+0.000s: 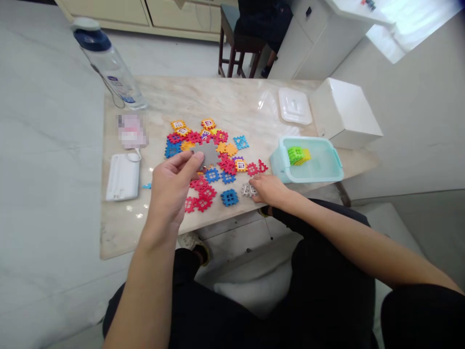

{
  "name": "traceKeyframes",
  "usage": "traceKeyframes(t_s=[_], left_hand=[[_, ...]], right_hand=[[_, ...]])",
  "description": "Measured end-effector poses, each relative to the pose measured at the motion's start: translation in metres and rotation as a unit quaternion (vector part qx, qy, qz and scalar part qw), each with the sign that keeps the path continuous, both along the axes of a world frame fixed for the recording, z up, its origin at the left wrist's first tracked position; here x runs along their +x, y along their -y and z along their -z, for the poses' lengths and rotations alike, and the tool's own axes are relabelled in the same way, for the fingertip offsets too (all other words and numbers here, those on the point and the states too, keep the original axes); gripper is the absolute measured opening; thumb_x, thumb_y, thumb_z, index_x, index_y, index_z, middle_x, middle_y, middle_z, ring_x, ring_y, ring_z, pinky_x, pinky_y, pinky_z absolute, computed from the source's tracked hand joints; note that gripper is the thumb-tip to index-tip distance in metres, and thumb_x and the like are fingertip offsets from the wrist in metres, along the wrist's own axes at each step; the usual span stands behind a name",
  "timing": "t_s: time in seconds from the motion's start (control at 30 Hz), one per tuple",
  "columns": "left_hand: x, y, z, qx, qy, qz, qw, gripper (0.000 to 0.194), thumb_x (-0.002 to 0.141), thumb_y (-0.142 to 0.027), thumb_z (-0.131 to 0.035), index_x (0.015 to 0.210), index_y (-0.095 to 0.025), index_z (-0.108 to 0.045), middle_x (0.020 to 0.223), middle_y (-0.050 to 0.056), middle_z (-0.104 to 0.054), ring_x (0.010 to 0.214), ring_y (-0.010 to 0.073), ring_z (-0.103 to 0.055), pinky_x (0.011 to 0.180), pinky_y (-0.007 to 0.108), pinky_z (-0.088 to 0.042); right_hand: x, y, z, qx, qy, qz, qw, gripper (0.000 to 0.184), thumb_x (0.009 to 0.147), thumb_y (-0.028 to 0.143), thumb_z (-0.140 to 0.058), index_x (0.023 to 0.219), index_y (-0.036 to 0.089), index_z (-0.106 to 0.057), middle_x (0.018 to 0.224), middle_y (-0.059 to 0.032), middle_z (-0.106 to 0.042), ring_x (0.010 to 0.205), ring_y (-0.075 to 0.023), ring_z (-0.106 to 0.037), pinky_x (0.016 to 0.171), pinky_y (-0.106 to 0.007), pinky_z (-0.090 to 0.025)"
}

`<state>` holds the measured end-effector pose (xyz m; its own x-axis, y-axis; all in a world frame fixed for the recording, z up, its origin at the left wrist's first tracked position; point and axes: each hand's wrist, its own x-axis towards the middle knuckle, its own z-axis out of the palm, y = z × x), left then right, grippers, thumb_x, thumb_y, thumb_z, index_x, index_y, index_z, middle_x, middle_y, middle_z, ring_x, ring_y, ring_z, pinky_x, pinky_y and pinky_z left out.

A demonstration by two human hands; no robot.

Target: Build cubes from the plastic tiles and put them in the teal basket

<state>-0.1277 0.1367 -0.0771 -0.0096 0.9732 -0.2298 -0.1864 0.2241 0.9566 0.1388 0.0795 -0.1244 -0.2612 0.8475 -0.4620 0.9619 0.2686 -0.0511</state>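
Observation:
My left hand [174, 182] pinches a grey square tile [208, 154] with notched edges between thumb and fingers, above a pile of toy interlocking tiles. Near the table's front edge, my right hand [271, 190] has its curled fingertips on grey window tiles [247, 189]; its fingers partly cover them. Just left of those lies a blue window tile [229, 197]. Red tiles [205, 198] lie below my left hand's tile, and orange, blue and red ones spread behind it. A red triangular piece [262, 166] rests beyond my right hand.
A turquoise bin [312, 179] holding green tiles [296, 155] stands right, with a clear lid [295, 105] and white box [350, 109] behind. On the left are a water bottle [116, 72] and a white power bank [122, 177]. A person sits on a stool [232, 34] beyond.

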Motion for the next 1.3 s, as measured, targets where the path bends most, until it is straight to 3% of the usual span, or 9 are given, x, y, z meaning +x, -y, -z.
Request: traceKeyframes(t_s=[0.13,0.23,0.4,0.53,0.7,0.8,0.9,1.03,1.3], left_hand=[[0.015,-0.002,0.008,0.003,-0.035,0.012,0.999,0.046,0.068,-0.051,-0.104,0.094,-0.02,-0.082,0.09,0.004,-0.08,0.084,0.0196,-0.074,0.071,0.027,-0.059],[0.024,-0.006,0.013,-0.008,-0.046,0.023,0.999,0.048,0.068,-0.053,-0.104,0.096,-0.02,-0.083,0.094,0.006,-0.082,0.09,0.0222,-0.076,0.074,0.029,-0.06],[0.033,-0.012,0.016,-0.007,-0.057,0.041,0.998,0.051,0.069,-0.058,-0.105,0.094,-0.02,-0.082,0.093,0.006,-0.082,0.091,0.0225,-0.076,0.076,0.029,-0.061],[0.038,-0.013,0.017,0.0,-0.082,0.052,0.995,0.05,0.071,-0.06,-0.103,0.093,-0.021,-0.081,0.091,0.005,-0.082,0.089,0.0222,-0.077,0.074,0.028,-0.061],[0.035,-0.009,0.021,0.012,-0.091,0.055,0.994,0.048,0.073,-0.059,-0.102,0.091,-0.021,-0.079,0.088,0.004,-0.081,0.087,0.0215,-0.077,0.071,0.028,-0.06],[0.03,-0.009,0.022,0.017,-0.087,0.047,0.995,0.045,0.074,-0.056,-0.102,0.09,-0.022,-0.078,0.085,0.003,-0.079,0.085,0.0207,-0.077,0.071,0.028,-0.061],[0.024,-0.009,0.022,0.022,-0.082,0.042,0.995,0.044,0.074,-0.054,-0.102,0.091,-0.022,-0.078,0.085,0.002,-0.079,0.083,0.0199,-0.077,0.072,0.029,-0.062],[0.02,-0.009,0.019,0.024,-0.085,0.037,0.995,0.039,0.078,-0.051,-0.1,0.091,-0.021,-0.078,0.086,0.003,-0.08,0.085,0.0203,-0.078,0.074,0.029,-0.062],[0.015,-0.009,0.017,0.023,-0.081,0.027,0.996,0.036,0.079,-0.046,-0.099,0.091,-0.02,-0.077,0.09,0.003,-0.08,0.09,0.0204,-0.079,0.077,0.029,-0.064]], right_hand=[[0.019,0.0,0.015,0.073,-0.084,-0.101,0.989,0.046,0.1,0.008,-0.072,0.146,0.016,-0.071,0.154,-0.0207,-0.071,0.144,-0.0373,-0.067,0.12,-0.051,-0.053],[0.025,0.01,0.017,0.126,-0.106,-0.053,0.985,0.046,0.105,0.013,-0.07,0.151,0.016,-0.067,0.156,-0.0213,-0.07,0.142,-0.0389,-0.067,0.117,-0.054,-0.056],[0.017,0.026,0.012,0.103,-0.094,0.06,0.988,0.043,0.104,0.047,-0.083,0.133,0.017,-0.072,0.122,-0.0174,-0.081,0.116,-0.0365,-0.078,0.097,-0.046,-0.063],[-0.002,0.025,0.006,0.058,-0.019,0.076,0.995,0.041,0.105,0.05,-0.081,0.118,0.012,-0.075,0.117,-0.0206,-0.081,0.117,-0.038,-0.077,0.096,-0.044,-0.06],[-0.021,0.017,0.001,0.039,0.005,0.084,0.996,0.048,0.109,0.055,-0.073,0.124,0.009,-0.074,0.126,-0.0241,-0.079,0.122,-0.0371,-0.075,0.1,-0.043,-0.058],[-0.018,0.015,0.001,0.034,0.017,0.084,0.996,0.065,0.103,0.059,-0.081,0.137,0.005,-0.07,0.132,-0.0287,-0.076,0.128,-0.041,-0.072,0.104,-0.047,-0.059],[-0.004,0.015,0.006,0.032,0.019,0.03,0.999,0.085,0.095,0.041,-0.093,0.161,0.004,-0.055,0.151,-0.0324,-0.068,0.14,-0.0452,-0.065,0.11,-0.053,-0.058],[0.015,0.012,0.014,0.039,-0.069,-0.12,0.99,0.08,0.099,0.008,-0.072,0.174,0.017,-0.045,0.18,-0.0238,-0.045,0.16,-0.0398,-0.049,0.123,-0.054,-0.051],[0.013,0.004,0.021,0.045,-0.051,-0.15,0.986,0.043,0.107,0.015,-0.067,0.149,0.013,-0.067,0.146,-0.021,-0.067,0.133,-0.0371,-0.064,0.109,-0.048,-0.057]])
